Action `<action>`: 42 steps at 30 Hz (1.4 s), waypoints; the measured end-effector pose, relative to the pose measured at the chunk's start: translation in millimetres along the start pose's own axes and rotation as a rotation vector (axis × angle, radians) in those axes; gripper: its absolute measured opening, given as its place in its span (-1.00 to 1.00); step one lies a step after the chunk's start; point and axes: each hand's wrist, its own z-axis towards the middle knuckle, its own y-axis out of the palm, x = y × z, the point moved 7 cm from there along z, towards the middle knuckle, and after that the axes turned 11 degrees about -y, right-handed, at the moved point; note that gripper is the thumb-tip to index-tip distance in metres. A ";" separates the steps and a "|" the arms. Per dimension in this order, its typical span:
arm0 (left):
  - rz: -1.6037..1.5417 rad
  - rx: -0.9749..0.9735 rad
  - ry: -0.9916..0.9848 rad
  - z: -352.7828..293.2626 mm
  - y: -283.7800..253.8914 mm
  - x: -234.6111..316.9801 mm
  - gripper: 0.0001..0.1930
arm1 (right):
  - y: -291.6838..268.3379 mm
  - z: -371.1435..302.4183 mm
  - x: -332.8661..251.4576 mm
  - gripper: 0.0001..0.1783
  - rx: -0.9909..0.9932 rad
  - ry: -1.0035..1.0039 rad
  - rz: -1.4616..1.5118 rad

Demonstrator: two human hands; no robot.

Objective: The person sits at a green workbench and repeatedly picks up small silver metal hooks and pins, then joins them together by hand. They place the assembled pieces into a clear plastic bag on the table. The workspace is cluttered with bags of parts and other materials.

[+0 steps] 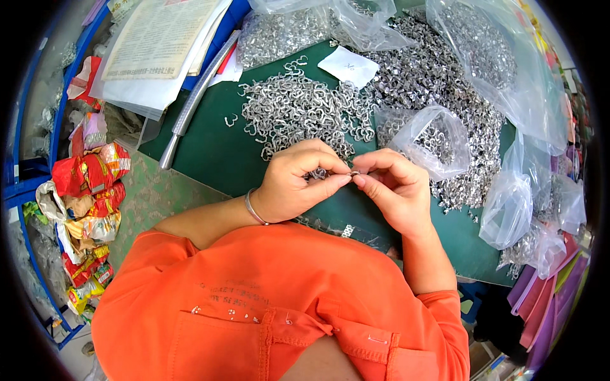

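My left hand (298,178) and my right hand (395,188) meet over the near edge of the green table. Thumb and forefinger of each pinch a small metal piece (355,173) between them; its exact shape is mostly hidden by the fingertips. Just beyond my left hand spreads a pile of silver metal hooks (295,111), curved like open rings. A few dark metal bits (316,173) show by my left fingers. Past my right hand lies a large heap of small shiny metal clips (419,70), and an open clear plastic bag (435,143) rests on its near part.
Bags of metal parts (283,35) stand along the far side. A white paper slip (348,66) lies between the piles. At left are a long metal-handled tool (197,101) and stacked papers (155,47). Clear bags (508,203) hang at the right edge; colourful wrappers (92,174) fill the left.
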 end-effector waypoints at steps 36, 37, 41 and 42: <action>-0.397 -0.091 -0.340 -6.0 -4.0 -16.6 -0.84 | 8.5 1.6 -19.6 -0.84 -0.156 -0.318 -0.737; -0.359 -0.082 -0.304 -5.3 -4.8 -14.1 -0.84 | 10.1 1.2 -20.3 -0.84 -0.176 -0.350 -0.798; -0.255 -0.056 -0.234 -4.2 -6.7 -10.0 -0.86 | 10.4 3.2 -31.9 -0.84 -0.152 -0.467 -0.809; -0.242 -0.053 -0.235 -4.4 -6.9 -10.2 -0.87 | 11.1 3.8 -32.1 -0.84 -0.153 -0.477 -0.798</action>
